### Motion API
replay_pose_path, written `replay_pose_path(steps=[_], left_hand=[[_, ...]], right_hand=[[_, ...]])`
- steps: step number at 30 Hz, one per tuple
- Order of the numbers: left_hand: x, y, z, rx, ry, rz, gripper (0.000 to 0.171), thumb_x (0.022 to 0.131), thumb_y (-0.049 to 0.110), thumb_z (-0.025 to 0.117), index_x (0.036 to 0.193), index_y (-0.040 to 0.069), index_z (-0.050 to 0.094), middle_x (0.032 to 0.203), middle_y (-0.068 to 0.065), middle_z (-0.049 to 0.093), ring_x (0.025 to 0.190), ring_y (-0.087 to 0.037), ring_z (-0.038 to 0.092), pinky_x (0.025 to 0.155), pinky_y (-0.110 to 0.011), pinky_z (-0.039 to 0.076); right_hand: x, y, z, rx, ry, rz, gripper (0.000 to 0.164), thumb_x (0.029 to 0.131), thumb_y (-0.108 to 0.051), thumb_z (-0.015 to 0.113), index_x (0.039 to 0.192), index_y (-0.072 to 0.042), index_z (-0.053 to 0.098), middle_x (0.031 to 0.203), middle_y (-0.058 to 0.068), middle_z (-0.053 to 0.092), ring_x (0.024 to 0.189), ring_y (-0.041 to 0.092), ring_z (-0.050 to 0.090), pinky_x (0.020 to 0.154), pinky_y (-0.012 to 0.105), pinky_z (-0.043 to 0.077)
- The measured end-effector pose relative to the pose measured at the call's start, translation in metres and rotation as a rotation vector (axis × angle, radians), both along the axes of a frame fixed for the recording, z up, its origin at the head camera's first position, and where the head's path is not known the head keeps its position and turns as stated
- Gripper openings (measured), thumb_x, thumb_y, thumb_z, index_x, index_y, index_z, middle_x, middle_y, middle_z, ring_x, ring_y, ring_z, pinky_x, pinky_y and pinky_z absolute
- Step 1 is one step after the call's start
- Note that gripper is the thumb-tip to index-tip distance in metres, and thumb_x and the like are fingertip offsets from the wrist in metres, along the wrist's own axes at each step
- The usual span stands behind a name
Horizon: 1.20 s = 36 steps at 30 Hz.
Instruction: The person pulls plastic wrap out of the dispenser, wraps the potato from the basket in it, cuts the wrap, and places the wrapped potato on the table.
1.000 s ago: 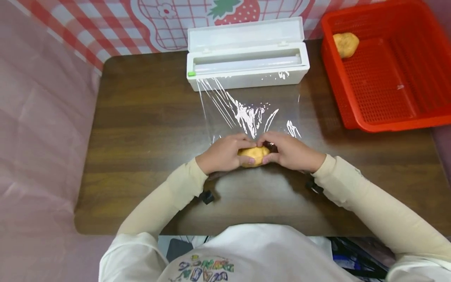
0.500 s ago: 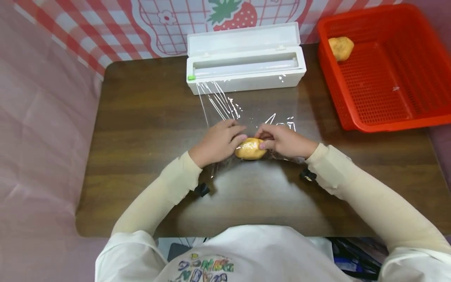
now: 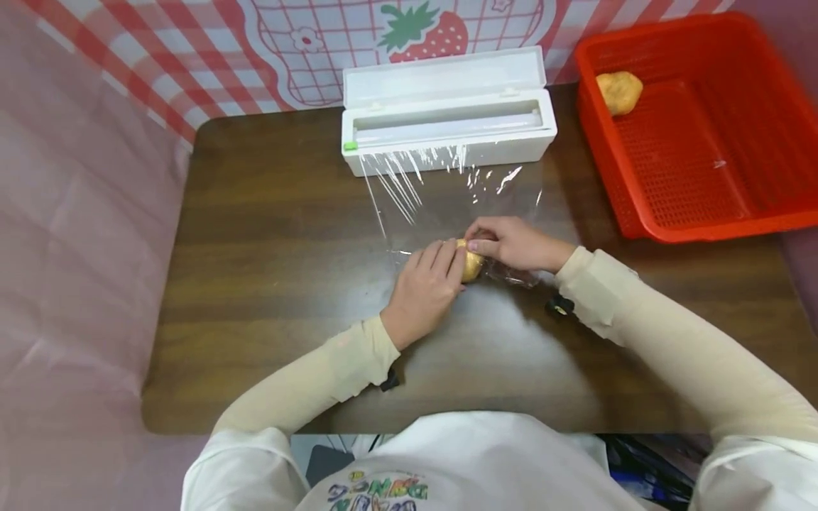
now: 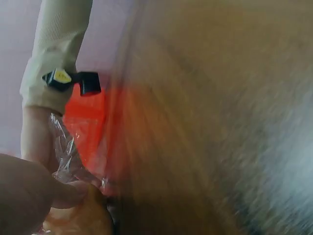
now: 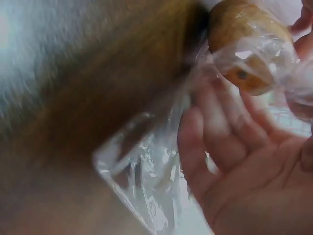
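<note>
A yellow-brown potato [image 3: 473, 265] lies in clear plastic wrap [image 3: 447, 202] that runs from the dispenser [image 3: 444, 79] toward the hands. My left hand [image 3: 424, 289] holds the potato from the left, fingers laid over it; its thumb presses on the potato [image 4: 80, 220] in the left wrist view. At the potato's right end, my right hand [image 3: 520, 245] pinches wrap between thumb and forefinger. In the right wrist view, film covers one end of the potato [image 5: 239, 24], and loose wrap [image 5: 151, 181] hangs beside the right hand's spread lower fingers.
A red plastic basket [image 3: 639, 206] stands at the right with another potato [image 3: 618, 92] inside. The dispenser's lid is raised at the back, near a strawberry-patterned cloth [image 3: 307, 71]. Brown wooden tabletop [image 3: 255, 284] extends on both sides.
My left hand first drew back from the potato to its left, then came over it from the near left. The right hand stays at its right end, with loose wrap gathered there.
</note>
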<state>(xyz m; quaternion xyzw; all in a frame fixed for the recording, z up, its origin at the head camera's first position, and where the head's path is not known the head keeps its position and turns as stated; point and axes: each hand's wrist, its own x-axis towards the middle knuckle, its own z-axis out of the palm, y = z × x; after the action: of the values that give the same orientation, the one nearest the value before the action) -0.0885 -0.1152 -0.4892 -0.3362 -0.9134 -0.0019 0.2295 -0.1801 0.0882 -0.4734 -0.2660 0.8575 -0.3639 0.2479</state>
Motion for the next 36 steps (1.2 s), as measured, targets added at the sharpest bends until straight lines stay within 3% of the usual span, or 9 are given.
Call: replay_pose_path(steps=[3, 9, 11, 14, 19, 23, 26, 30, 36], left_hand=[[-0.005, -0.002, -0.002, 0.025, -0.052, -0.001, 0.060, 0.087, 0.040, 0.077, 0.128, -0.002, 0.064, 0.122, -0.015, 0.064, 0.107, -0.029, 0.062, 0.084, -0.036, 0.053], [-0.013, -0.007, -0.003, 0.088, -0.117, 0.005, 0.055, 0.086, 0.034, 0.079, 0.126, -0.002, 0.065, 0.119, -0.013, 0.065, 0.103, -0.029, 0.063, 0.078, -0.038, 0.055], [-0.015, -0.009, -0.002, 0.088, -0.142, 0.008, 0.052, 0.088, 0.032, 0.078, 0.125, -0.002, 0.066, 0.120, -0.013, 0.065, 0.104, -0.029, 0.063, 0.079, -0.039, 0.056], [-0.019, -0.014, 0.000, 0.084, -0.218, -0.001, 0.052, 0.087, 0.028, 0.078, 0.126, -0.004, 0.065, 0.122, -0.015, 0.064, 0.107, -0.030, 0.062, 0.083, -0.040, 0.055], [-0.034, -0.019, 0.006, 0.098, -0.402, -0.041, 0.062, 0.088, 0.028, 0.079, 0.136, -0.004, 0.058, 0.130, -0.017, 0.062, 0.116, -0.031, 0.060, 0.095, -0.042, 0.052], [-0.043, -0.029, 0.014, 0.195, -0.623, -0.057, 0.074, 0.091, 0.033, 0.077, 0.148, -0.003, 0.045, 0.144, -0.017, 0.054, 0.130, -0.032, 0.053, 0.107, -0.046, 0.043], [-0.040, -0.041, 0.020, 0.302, -0.746, 0.018, 0.085, 0.091, 0.036, 0.076, 0.156, 0.001, 0.033, 0.151, -0.016, 0.048, 0.136, -0.031, 0.047, 0.112, -0.047, 0.037], [-0.024, -0.056, 0.018, 0.293, -0.701, 0.126, 0.091, 0.088, 0.039, 0.079, 0.158, 0.006, 0.030, 0.143, -0.017, 0.052, 0.127, -0.032, 0.052, 0.103, -0.048, 0.044], [-0.005, -0.071, -0.003, 0.216, -0.478, 0.081, 0.071, 0.090, 0.016, 0.076, 0.152, 0.006, 0.042, 0.114, -0.015, 0.065, 0.096, -0.032, 0.063, 0.073, -0.042, 0.053]], right_hand=[[0.012, -0.001, 0.010, 0.113, 0.211, -0.041, 0.034, 0.100, -0.023, 0.064, 0.125, 0.000, 0.060, 0.120, 0.021, 0.067, 0.112, 0.038, 0.062, 0.096, 0.055, 0.047], [0.055, -0.015, 0.024, 0.247, 0.941, 0.046, 0.035, 0.093, -0.021, 0.063, 0.117, 0.004, 0.067, 0.117, 0.023, 0.065, 0.110, 0.043, 0.058, 0.085, 0.057, 0.048], [0.066, -0.022, 0.018, 0.244, 1.044, 0.080, 0.040, 0.091, -0.020, 0.063, 0.120, 0.007, 0.066, 0.117, 0.024, 0.065, 0.109, 0.042, 0.059, 0.083, 0.054, 0.049], [0.070, -0.031, 0.007, 0.245, 0.959, 0.098, 0.055, 0.091, -0.021, 0.069, 0.134, 0.010, 0.056, 0.125, 0.024, 0.063, 0.115, 0.040, 0.058, 0.091, 0.052, 0.047], [0.057, -0.030, -0.002, 0.207, 0.738, 0.070, 0.079, 0.085, -0.025, 0.083, 0.144, 0.011, 0.045, 0.136, 0.027, 0.058, 0.123, 0.039, 0.058, 0.096, 0.053, 0.046], [0.044, -0.026, -0.003, 0.169, 0.714, 0.070, 0.080, 0.084, -0.027, 0.083, 0.144, 0.011, 0.045, 0.131, 0.029, 0.060, 0.116, 0.041, 0.062, 0.088, 0.054, 0.049], [0.037, -0.026, -0.003, 0.177, 0.712, 0.082, 0.072, 0.086, -0.027, 0.081, 0.141, 0.009, 0.050, 0.130, 0.029, 0.061, 0.114, 0.043, 0.063, 0.086, 0.054, 0.050], [0.033, -0.026, -0.001, 0.195, 0.688, 0.108, 0.065, 0.088, -0.026, 0.079, 0.137, 0.008, 0.054, 0.132, 0.028, 0.059, 0.115, 0.044, 0.061, 0.086, 0.055, 0.050], [0.030, -0.025, -0.004, 0.198, 0.652, 0.117, 0.072, 0.085, -0.028, 0.080, 0.140, 0.008, 0.051, 0.136, 0.028, 0.056, 0.121, 0.043, 0.058, 0.091, 0.056, 0.048]])
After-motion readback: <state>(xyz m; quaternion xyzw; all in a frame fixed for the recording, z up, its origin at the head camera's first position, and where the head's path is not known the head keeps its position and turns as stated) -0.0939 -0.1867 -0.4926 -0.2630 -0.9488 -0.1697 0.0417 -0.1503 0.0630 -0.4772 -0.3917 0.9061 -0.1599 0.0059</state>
